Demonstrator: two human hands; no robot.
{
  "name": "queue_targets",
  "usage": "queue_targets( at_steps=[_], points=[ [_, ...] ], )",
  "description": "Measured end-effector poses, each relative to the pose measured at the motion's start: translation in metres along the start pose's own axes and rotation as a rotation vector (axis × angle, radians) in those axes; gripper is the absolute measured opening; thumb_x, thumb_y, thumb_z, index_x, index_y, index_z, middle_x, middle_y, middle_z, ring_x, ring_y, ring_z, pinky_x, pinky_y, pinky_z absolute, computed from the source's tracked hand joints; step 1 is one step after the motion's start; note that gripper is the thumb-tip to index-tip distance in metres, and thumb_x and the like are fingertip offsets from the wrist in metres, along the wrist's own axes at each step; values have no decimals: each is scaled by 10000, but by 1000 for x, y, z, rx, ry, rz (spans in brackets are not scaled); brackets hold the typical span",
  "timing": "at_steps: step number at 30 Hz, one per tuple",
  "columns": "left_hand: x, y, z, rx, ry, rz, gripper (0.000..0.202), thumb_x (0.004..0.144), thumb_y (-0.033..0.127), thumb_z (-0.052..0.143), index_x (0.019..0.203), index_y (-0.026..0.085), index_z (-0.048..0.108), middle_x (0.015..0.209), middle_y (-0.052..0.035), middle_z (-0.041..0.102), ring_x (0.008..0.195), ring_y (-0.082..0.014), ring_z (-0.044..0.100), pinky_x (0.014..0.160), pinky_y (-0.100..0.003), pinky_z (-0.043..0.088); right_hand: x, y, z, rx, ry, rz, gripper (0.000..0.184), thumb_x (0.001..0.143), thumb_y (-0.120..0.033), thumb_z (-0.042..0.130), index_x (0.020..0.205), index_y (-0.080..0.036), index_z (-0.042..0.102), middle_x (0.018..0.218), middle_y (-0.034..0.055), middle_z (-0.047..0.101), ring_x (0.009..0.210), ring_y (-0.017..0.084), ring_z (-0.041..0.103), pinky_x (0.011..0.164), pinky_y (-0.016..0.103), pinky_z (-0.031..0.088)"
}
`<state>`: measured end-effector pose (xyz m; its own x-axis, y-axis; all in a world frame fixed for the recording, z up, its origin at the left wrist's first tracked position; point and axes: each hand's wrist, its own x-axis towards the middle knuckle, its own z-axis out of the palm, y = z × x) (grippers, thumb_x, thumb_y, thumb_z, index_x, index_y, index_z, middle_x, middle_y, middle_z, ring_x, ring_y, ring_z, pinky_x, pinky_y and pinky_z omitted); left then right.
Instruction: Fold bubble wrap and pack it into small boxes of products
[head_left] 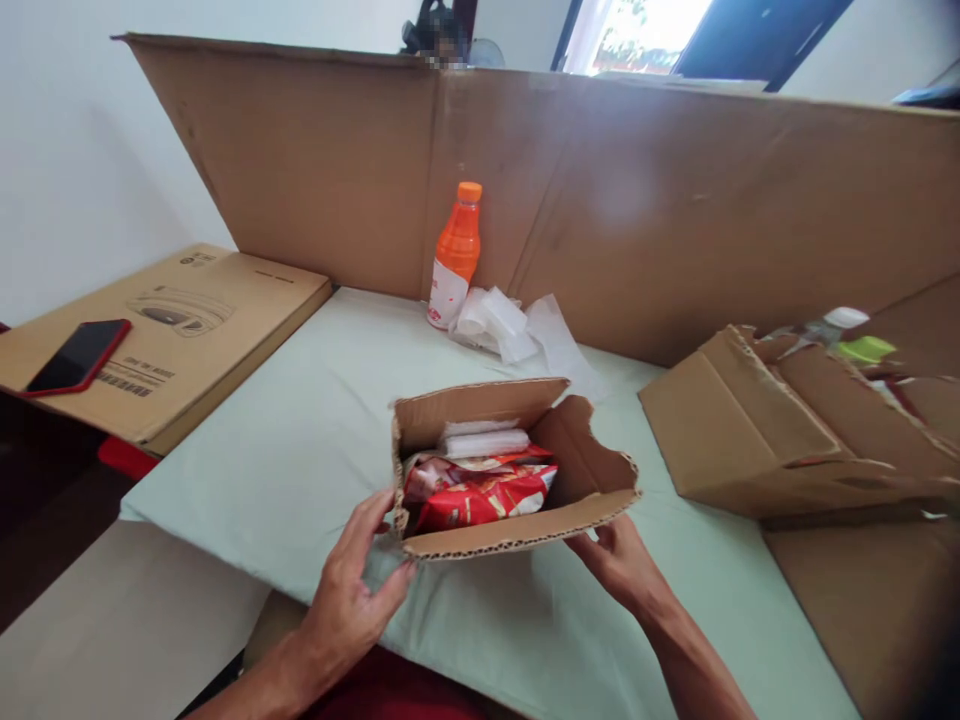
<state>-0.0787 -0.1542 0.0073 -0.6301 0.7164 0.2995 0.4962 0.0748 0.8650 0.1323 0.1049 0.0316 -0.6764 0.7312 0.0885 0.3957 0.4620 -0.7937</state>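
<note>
Cardboard box point(517, 540) with an open top stands out in the head view, at the near middle of the pale green tablecloth point(315, 410). Inside lie red printed packets point(487, 497) and a white bundle point(486, 443). The left hand point(352, 585) grips its near left corner between thumb and fingers; the right hand point(619, 565) is at the near right underside, fingertips hidden, so I cannot tell its grip. An orange-capped bottle point(456, 250) stands far, beside crumpled translucent plastic point(506, 322).
</note>
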Motion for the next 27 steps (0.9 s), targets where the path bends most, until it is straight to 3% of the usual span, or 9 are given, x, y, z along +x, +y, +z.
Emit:
queue_targets(
  at_steps=[4, 7, 13, 18, 21, 25, 27],
  points=[
    [-18, -23, -45, 223, 81, 25, 659, 848, 306, 705, 1452, 258, 447, 1420, -129, 574, 1323, -322, 557, 1090, -501, 493, 47, -34, 46, 184, -117, -172, 492, 855, -558, 646, 1180, -189, 663, 1213, 131, 717, 1052, 298, 674, 923, 435, 556],
    [-16, -34, -59, 232, 160, -60, 762, 834, 409, 734, 1489, 239, 382, 1467, -163, 512, 1351, -348, 523, 1114, -545, 454, 72, -53, 75, 252, -160, -253, 544, 877, -530, 639, 1309, -202, 592, 1319, 125, 670, 1108, 279, 655, 987, 443, 529],
    [5, -54, -54, -31, 162, -231, 1098, 738, 544, 807, 1585, 235, 181, 1556, -203, 398, 1392, -384, 483, 1129, -544, 431, 70, -38, 90, 259, -130, -142, 604, 878, -551, 648, 1363, -213, 523, 1378, 146, 622, 1153, 281, 648, 913, 424, 562],
    [29, -71, -60, -128, -11, -131, 1311, 642, 600, 857, 1618, 240, 59, 1578, -207, 391, 1394, -408, 475, 1163, -583, 377, 65, -27, 102, 354, -149, -6, 610, 861, -592, 660, 1327, -217, 539, 1332, 149, 649, 956, 243, 718, 860, 396, 587],
    [32, -70, -60, -128, -26, -121, 1308, 662, 603, 835, 1621, 233, 27, 1594, -201, 371, 1390, -410, 480, 1164, -593, 378, 64, -29, 109, 392, -111, 19, 611, 824, -637, 676, 1270, -226, 599, 1261, 127, 693, 937, 256, 719, 835, 389, 602],
    [26, -61, -53, -37, 40, -90, 1279, 655, 530, 848, 1622, 246, 61, 1603, -186, 362, 1410, -422, 456, 1147, -577, 420, 60, -24, 112, 372, -42, 11, 575, 795, -668, 684, 1170, -232, 685, 1093, 110, 749, 942, 292, 716, 781, 373, 614],
    [26, -61, -52, -15, 78, -51, 1282, 635, 486, 868, 1619, 253, 80, 1595, -192, 373, 1400, -427, 470, 1139, -583, 428, 65, -23, 115, 346, -34, -6, 580, 817, -672, 656, 1193, -232, 684, 1102, 113, 747, 984, 300, 709, 792, 366, 611]
  ],
)
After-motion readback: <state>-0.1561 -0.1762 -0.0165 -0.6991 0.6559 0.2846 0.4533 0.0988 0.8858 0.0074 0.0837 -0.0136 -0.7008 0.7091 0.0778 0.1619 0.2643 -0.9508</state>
